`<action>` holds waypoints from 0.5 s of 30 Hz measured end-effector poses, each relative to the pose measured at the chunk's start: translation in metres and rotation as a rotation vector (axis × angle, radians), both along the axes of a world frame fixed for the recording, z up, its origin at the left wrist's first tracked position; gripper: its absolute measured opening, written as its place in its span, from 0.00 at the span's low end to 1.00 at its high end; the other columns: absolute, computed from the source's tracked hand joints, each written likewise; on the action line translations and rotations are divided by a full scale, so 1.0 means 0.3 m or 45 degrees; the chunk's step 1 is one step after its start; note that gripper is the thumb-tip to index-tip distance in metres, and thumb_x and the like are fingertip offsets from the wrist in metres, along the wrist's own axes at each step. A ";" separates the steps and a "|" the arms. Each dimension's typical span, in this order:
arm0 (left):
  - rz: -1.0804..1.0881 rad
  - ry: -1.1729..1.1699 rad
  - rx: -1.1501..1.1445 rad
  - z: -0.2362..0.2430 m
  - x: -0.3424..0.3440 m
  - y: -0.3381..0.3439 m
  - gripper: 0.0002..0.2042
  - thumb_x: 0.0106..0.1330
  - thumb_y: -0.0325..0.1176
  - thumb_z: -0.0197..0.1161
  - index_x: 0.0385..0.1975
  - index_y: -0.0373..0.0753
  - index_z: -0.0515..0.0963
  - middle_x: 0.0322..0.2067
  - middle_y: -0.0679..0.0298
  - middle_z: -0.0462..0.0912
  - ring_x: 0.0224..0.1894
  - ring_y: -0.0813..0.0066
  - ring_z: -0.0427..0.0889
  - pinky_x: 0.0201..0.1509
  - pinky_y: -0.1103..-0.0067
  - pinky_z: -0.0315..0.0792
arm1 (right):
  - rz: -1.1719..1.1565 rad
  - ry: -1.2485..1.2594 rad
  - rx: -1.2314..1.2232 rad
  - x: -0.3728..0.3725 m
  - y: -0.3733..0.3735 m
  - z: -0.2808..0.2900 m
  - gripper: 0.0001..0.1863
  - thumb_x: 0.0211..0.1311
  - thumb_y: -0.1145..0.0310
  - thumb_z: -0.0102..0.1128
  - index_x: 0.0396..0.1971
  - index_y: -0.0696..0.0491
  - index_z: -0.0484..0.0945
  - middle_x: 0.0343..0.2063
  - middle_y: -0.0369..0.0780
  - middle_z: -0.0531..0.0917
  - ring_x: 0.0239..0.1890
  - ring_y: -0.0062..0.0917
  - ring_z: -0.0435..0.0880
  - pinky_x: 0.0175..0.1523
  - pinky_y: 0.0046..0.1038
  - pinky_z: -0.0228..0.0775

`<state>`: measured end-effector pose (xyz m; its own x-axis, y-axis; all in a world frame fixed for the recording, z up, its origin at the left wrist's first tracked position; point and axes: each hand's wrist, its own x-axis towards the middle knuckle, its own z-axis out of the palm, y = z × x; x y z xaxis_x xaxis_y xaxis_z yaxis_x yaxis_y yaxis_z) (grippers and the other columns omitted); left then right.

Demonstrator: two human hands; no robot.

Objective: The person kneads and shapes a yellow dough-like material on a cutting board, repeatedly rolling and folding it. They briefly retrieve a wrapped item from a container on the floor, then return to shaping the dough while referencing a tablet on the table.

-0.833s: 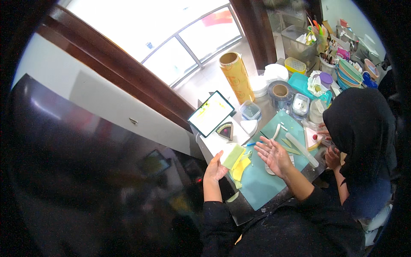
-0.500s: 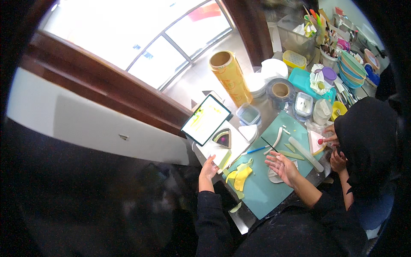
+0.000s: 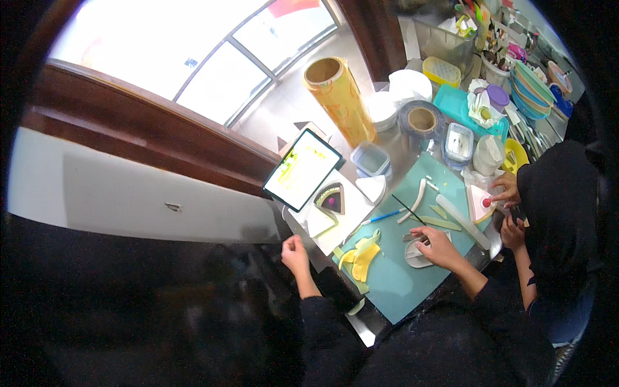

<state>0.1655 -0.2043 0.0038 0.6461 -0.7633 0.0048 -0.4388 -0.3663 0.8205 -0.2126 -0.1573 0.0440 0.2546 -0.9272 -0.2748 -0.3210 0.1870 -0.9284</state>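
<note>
Near left, left hand (image 3: 296, 253), fingers curled together, just apart from a pale-green-and-white wedge (image 3: 320, 222), farther right on a flat white board (image 3: 351, 220). Right, on a rectangular teal mat (image 3: 407, 290), pale oval disc (image 3: 417, 258) beneath right hand (image 3: 440, 248), fingers loosely bent, thumb apart; cannot tell whether touching.

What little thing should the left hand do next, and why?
Perhaps the left hand could reach for the yellow piece. No object shows in that hand, the green-edged wedge sits on the white board, and the yellow piece lies nearby on the teal mat.
</note>
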 end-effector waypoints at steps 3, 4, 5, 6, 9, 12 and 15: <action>-0.132 -0.180 -0.053 -0.020 -0.173 0.177 0.08 0.55 0.32 0.61 0.30 0.34 0.78 0.25 0.58 0.80 0.25 0.72 0.79 0.31 0.78 0.72 | 0.291 0.463 -0.343 0.055 -0.009 -0.054 0.20 0.46 0.75 0.56 0.44 0.54 0.72 0.40 0.46 0.76 0.45 0.36 0.74 0.51 0.31 0.67; -0.192 -0.223 0.019 -0.028 -0.223 0.228 0.09 0.54 0.32 0.61 0.32 0.34 0.78 0.28 0.57 0.80 0.28 0.69 0.79 0.35 0.76 0.72 | 0.276 0.348 -0.425 0.101 -0.013 -0.081 0.22 0.42 0.74 0.61 0.44 0.53 0.72 0.42 0.45 0.75 0.46 0.40 0.73 0.51 0.36 0.66; -0.286 -0.300 0.008 -0.035 -0.264 0.271 0.10 0.54 0.31 0.61 0.34 0.34 0.78 0.32 0.55 0.80 0.31 0.66 0.79 0.38 0.74 0.72 | 0.282 0.324 -0.654 0.155 -0.021 -0.111 0.24 0.41 0.73 0.62 0.44 0.52 0.72 0.41 0.45 0.74 0.46 0.40 0.72 0.51 0.36 0.66; -0.299 -0.444 0.051 -0.040 -0.290 0.295 0.13 0.53 0.32 0.61 0.37 0.34 0.76 0.37 0.54 0.78 0.37 0.62 0.77 0.43 0.72 0.70 | 0.310 0.309 -0.829 0.210 -0.035 -0.142 0.25 0.40 0.72 0.64 0.45 0.51 0.72 0.41 0.45 0.74 0.46 0.41 0.72 0.51 0.37 0.66; -0.470 -0.569 0.223 -0.050 -0.330 0.327 0.23 0.53 0.36 0.62 0.48 0.32 0.69 0.50 0.52 0.70 0.50 0.54 0.68 0.55 0.67 0.62 | 0.428 0.474 -0.947 0.347 -0.090 -0.228 0.26 0.41 0.70 0.65 0.45 0.49 0.71 0.44 0.43 0.73 0.48 0.42 0.71 0.50 0.39 0.66; -0.672 -0.790 0.168 -0.060 -0.346 0.314 0.31 0.50 0.42 0.65 0.53 0.34 0.64 0.48 0.53 0.70 0.49 0.55 0.69 0.53 0.64 0.62 | 0.647 0.753 -0.632 0.390 -0.149 -0.275 0.23 0.39 0.67 0.67 0.41 0.49 0.74 0.44 0.43 0.76 0.46 0.38 0.73 0.48 0.36 0.67; -0.766 -0.832 0.229 -0.087 -0.383 0.292 0.35 0.48 0.45 0.66 0.55 0.36 0.62 0.46 0.54 0.71 0.50 0.56 0.69 0.51 0.63 0.63 | 0.583 0.563 -0.407 0.350 -0.202 -0.271 0.19 0.39 0.65 0.67 0.35 0.51 0.76 0.35 0.44 0.79 0.39 0.38 0.77 0.43 0.35 0.69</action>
<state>0.0506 -0.1168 -0.0223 0.0485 -0.9957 0.0784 -0.9558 -0.0235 0.2931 -0.1075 -0.2180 -0.0373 0.5653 -0.8061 -0.1749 -0.6617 -0.3165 -0.6797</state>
